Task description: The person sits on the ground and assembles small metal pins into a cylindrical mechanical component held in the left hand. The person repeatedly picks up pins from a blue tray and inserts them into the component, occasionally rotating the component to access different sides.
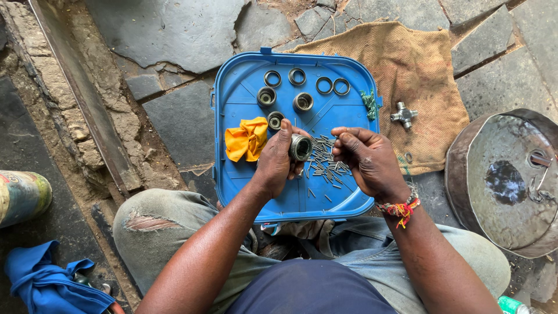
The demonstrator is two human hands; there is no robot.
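A tan burlap sack (407,75) lies on the stone floor (174,29) off the tray's right edge with a metal cross joint (404,115) on it, a dented metal basin (505,180) farther right, and a blue cloth (46,282) at bottom left.

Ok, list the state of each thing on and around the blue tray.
Left hand: grips a bearing cup.
Right hand: fingertips pinched, apart from the cup.
Needle rollers: loose on the tray.
Yellow cloth: crumpled.
Rings: lying flat.
Cross piece: on the sack.
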